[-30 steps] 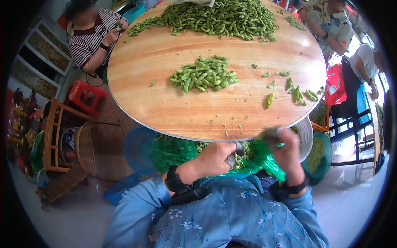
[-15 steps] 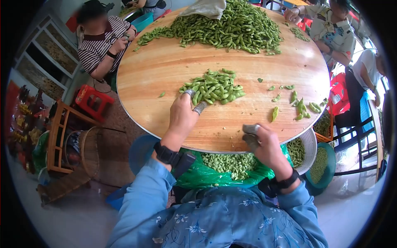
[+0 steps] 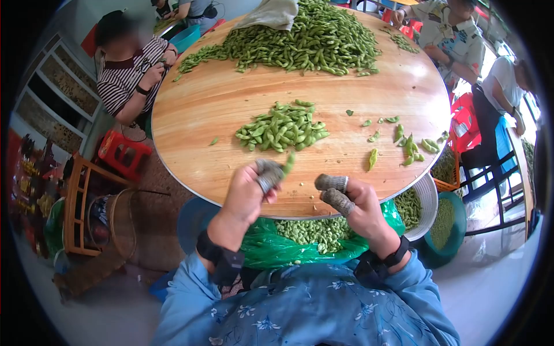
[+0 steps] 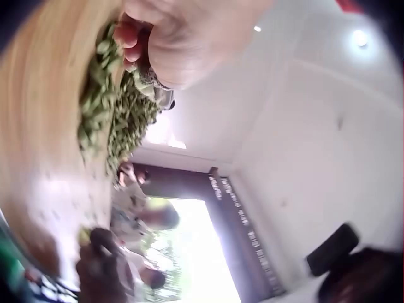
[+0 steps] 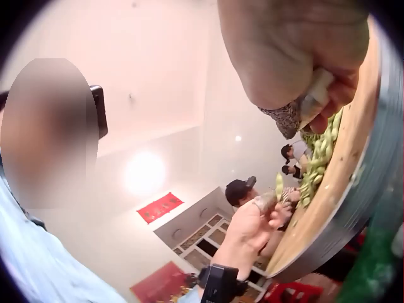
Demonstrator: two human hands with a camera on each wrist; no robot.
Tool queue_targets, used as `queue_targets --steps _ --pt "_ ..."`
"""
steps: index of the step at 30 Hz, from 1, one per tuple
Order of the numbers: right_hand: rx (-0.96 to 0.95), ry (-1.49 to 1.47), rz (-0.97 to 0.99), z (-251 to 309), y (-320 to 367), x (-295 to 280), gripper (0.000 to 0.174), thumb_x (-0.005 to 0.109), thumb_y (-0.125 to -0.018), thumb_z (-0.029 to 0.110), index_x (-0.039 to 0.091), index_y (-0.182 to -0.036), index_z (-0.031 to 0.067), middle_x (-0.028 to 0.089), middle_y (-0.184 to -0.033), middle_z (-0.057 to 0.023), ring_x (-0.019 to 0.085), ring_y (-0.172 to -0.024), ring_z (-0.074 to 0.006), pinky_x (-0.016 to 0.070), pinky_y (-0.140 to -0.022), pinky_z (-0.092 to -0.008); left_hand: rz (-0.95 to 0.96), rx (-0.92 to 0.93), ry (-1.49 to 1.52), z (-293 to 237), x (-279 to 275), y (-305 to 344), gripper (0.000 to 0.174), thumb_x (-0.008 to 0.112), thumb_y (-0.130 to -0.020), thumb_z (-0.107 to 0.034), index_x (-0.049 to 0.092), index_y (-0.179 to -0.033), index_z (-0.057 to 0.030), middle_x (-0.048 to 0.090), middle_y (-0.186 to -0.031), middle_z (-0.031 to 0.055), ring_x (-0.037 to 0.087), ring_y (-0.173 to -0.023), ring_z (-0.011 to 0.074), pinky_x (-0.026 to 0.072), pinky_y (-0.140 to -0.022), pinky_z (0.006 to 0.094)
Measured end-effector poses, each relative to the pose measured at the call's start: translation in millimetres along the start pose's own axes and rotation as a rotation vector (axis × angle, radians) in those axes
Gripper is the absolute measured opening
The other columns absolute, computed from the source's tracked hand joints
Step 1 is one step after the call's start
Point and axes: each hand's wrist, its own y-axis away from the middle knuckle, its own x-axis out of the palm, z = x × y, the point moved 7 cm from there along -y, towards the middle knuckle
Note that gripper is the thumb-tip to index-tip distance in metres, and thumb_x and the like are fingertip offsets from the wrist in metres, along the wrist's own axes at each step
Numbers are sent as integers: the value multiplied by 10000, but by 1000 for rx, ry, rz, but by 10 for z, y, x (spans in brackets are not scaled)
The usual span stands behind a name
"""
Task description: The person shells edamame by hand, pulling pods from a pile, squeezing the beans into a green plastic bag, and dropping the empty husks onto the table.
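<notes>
In the head view my left hand point(image 3: 239, 196) pinches a green soybean pod point(image 3: 289, 163) between thumb and forefinger, over the near part of the table. Grey knitted covers point(image 3: 269, 175) sleeve those two digits. My right hand point(image 3: 366, 216) is close by, over the table's near edge, its thumb and forefinger in similar covers and pointing left. Nothing shows between them. Beyond the left hand lies a small pile of pods point(image 3: 280, 127). Below the edge, shelled green beans point(image 3: 314, 232) lie in a green plastic bag point(image 3: 259, 245). The right wrist view also shows the held pod point(image 5: 279, 184) upright.
A large pod heap point(image 3: 306, 40) with a pale cloth point(image 3: 271, 14) covers the table's far side. Loose pods point(image 3: 410, 147) lie at right. A white basket point(image 3: 428, 199) and a teal basin point(image 3: 453, 222) stand beyond the right edge. Other people sit around the round table point(image 3: 202, 109).
My left hand went from near the lap out to the small pile, then drew back with a pod. The right hand moved left, toward the left hand.
</notes>
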Motion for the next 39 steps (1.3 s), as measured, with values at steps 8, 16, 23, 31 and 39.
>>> queue_targets --steps 8,16,23,31,39 --pt "145 -239 3 44 133 -5 193 563 -829 193 572 -922 24 585 -806 15 471 -684 -29 372 -596 -179 188 -142 170 228 502 240 115 597 -774 -88 528 -826 -12 544 -637 63 485 -478 72 377 -400 185" --pt "131 -202 -13 -18 145 -32 181 565 -828 193 572 -892 24 582 -773 22 458 -651 -29 365 -574 -180 193 -83 28 180 559 287 101 571 -778 -27 532 -847 34 539 -636 60 470 -467 57 367 -387 174" --pt "127 -226 -11 -21 157 -30 150 569 -821 140 565 -879 3 587 -790 -2 512 -729 -61 413 -681 -210 257 -110 64 199 568 281 104 574 -774 -20 536 -854 35 538 -639 54 442 -455 56 342 -385 171" --pt "66 -218 -49 54 124 -54 114 561 -814 85 565 -877 -10 594 -801 -19 529 -748 -67 429 -704 -218 151 670 -932 -133 801 426 252 633 -738 -115 498 -908 14 552 -734 99 524 -593 179 422 -524 295" --pt "-5 -255 1 -160 136 -53 138 563 -815 90 556 -906 -14 596 -827 -29 538 -767 -81 441 -714 -230 122 920 -1009 1 820 416 148 556 -723 -58 501 -841 14 527 -679 149 520 -620 332 427 -527 388"
